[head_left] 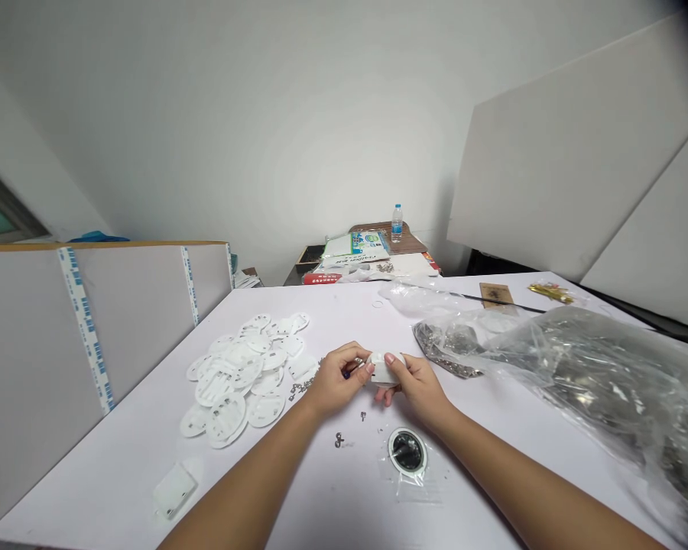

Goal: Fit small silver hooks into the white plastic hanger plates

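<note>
White plastic piece held over the white table between 2 hands, right hand curled around it, left hand closed in a pinch at its side on something too small to tell, near a heap of white plastic discs.

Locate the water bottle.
In the head view, the water bottle stands far ahead, beyond the white table, on a brown board just right of a stack of papers.

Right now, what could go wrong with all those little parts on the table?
The small metal pieces lie loose on the white table, so a brush of an arm might scatter them. The white plastic part in the right hand could slip and land among them.
</note>
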